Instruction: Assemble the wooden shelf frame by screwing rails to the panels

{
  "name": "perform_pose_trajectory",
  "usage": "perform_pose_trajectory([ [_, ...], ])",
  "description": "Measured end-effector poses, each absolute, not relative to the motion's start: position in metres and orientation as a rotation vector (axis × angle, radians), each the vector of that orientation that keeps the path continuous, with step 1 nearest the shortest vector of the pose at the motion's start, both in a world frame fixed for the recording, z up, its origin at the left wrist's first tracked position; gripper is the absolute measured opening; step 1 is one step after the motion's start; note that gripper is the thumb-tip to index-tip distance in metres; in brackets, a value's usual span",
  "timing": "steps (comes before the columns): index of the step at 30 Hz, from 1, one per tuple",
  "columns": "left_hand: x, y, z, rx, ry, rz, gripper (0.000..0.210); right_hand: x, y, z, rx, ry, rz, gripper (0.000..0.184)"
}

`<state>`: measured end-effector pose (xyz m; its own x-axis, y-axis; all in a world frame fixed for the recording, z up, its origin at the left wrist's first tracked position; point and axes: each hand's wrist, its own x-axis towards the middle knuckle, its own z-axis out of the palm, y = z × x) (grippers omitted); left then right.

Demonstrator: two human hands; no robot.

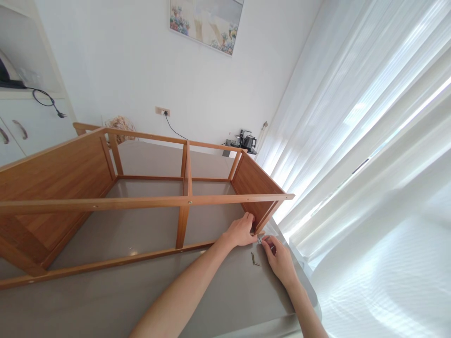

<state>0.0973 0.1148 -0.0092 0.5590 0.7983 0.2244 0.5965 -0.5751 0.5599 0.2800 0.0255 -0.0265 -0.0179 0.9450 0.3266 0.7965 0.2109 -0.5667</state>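
A brown wooden shelf frame (190,203) lies on its side on a grey table (225,300). At its near right lower corner, my left hand (243,230) is closed around the end of the wood, fingers against the inside of the end panel (259,188). My right hand (278,256) is just outside that corner, its thumb and fingertips pinched on a thin metal piece pointing at the wood; its kind is too small to make out. Between my hands and nearer to me, a few loose screws (253,259) lie on the tabletop.
Sheer white curtains (352,141) hang close along the table's right edge. Behind the frame stand a black kettle (249,142) and a bundle of dried stalks (120,126). A cord runs from a wall socket (162,111). White cabinets (17,124) are at the left.
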Motion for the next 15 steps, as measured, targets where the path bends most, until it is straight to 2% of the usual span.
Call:
perform_pose_trajectory([
  [4,0.0976,0.116,-0.0108,2.366,1.12,0.639,0.041,0.2825,0.0266,-0.028,-1.635,-1.713,0.355,0.041],
  [8,0.0967,0.116,-0.0109,2.354,1.115,0.641,0.039,0.2843,0.0267,-0.0261,-1.667,-1.74,0.327,0.035],
  [15,0.095,0.1148,-0.0085,2.353,1.111,0.648,0.038,0.2848,0.0263,-0.0252,-1.654,-1.824,0.218,0.034],
])
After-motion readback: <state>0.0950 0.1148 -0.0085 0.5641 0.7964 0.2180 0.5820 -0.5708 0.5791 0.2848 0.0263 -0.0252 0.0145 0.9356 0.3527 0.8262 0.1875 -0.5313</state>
